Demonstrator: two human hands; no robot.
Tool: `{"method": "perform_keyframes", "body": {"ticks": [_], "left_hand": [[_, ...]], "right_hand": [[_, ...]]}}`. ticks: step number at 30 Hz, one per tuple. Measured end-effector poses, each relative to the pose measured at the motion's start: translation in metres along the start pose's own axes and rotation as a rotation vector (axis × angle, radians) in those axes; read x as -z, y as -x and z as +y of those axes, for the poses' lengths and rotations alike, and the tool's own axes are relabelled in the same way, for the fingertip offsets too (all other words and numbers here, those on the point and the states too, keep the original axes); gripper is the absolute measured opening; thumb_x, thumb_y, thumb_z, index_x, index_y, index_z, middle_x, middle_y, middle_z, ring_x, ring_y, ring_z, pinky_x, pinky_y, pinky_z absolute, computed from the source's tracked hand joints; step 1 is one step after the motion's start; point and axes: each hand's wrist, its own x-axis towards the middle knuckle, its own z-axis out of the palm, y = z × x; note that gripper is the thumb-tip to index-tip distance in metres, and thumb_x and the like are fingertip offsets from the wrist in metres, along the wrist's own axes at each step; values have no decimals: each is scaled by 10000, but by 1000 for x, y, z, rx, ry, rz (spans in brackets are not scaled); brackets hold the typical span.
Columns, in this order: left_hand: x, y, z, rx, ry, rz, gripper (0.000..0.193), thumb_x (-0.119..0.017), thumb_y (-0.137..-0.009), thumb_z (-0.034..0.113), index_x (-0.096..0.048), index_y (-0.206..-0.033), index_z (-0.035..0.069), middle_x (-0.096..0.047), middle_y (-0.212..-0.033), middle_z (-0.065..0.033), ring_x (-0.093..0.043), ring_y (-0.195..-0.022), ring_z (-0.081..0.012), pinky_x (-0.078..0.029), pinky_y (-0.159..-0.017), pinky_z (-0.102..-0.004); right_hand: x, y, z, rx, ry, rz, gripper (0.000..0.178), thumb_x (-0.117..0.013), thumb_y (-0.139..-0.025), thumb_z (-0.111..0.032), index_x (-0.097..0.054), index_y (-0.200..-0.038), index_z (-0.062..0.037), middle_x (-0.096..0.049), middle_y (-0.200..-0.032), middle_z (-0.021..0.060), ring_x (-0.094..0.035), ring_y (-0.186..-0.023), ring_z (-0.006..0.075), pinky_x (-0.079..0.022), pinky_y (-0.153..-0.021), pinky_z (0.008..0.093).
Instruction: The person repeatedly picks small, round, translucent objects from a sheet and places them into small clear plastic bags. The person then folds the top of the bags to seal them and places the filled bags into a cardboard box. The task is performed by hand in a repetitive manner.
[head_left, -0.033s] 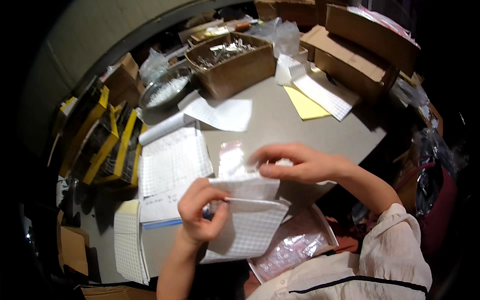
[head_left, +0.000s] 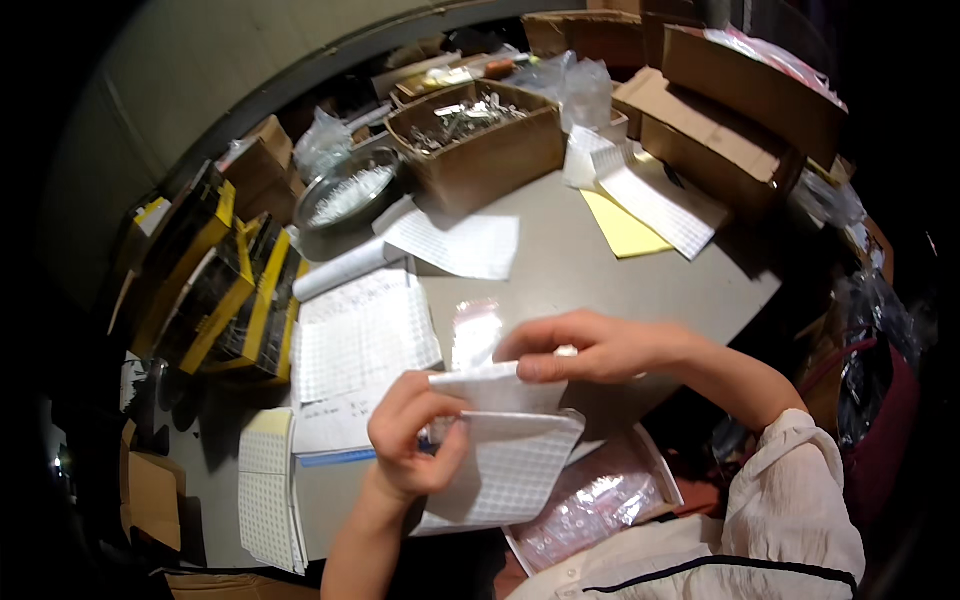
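Observation:
My left hand (head_left: 412, 437) is closed, thumb and fingers pinching a folded white sheet of small printed labels (head_left: 510, 460). The sheet's upper flap (head_left: 500, 388) bends back above the fold. My right hand (head_left: 610, 347) has its thumb on that flap's upper edge, with fingers curled over behind it. A small bit of white shows beside the right fingers; I cannot make out what it is. Just beyond the flap lies a small clear zip bag (head_left: 476, 330) on the table. Below the sheet, a shallow white box (head_left: 662, 468) holds clear plastic bags (head_left: 590, 505).
Left of my hands lie a written notepad (head_left: 365, 335) and a stack of label sheets (head_left: 268, 490). Black-and-yellow boxes (head_left: 225, 310) line the left side. Farther back stand a metal bowl of white pieces (head_left: 350, 195), a carton of metal parts (head_left: 490, 155) and more cartons (head_left: 710, 130).
The whole view has shifted slightly, so things sit lower and farther right. My right fingers have come onto the upper flap's edge; the left hand keeps its pinch.

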Motion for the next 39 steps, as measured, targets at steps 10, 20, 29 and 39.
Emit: {"method": "perform_keyframes", "body": {"ticks": [10,20,29,39], "left_hand": [[-1,-1,-1,127,44,3,223,-724,-723,-32,-808,-924,15,-717,-1090,-181,-696,-941,-249,-555,-808,-326],[-3,1,17,489,167,-64,231,-698,-814,-60,-789,-1003,39,-754,-1055,-146,-710,-955,-239,-553,-827,-314],[-6,-4,17,378,373,-77,149,-761,-860,1,-789,-1003,33,-760,-977,-113,-720,-903,-216,-552,-836,-312],[-9,6,21,543,304,-125,127,-794,-859,-1,-822,-979,27,-781,-946,-106,-707,-860,-147,-533,-761,-271]], "right_hand": [[1,-26,20,300,-74,43,327,-763,-966,-159,-739,-1274,-52,-719,-1251,138,-673,-1159,233,-524,-992,380],[-7,-18,25,459,234,137,358,-731,-981,-172,-719,-1326,-76,-650,-1076,139,-634,-955,305,-524,-820,399],[-8,-23,33,546,269,190,387,-746,-976,-175,-704,-1352,-94,-652,-1194,180,-647,-1048,335,-549,-865,377],[-25,-25,27,604,321,262,412,-793,-936,-166,-690,-1321,-66,-666,-1083,167,-663,-922,331,-555,-789,406]]}}
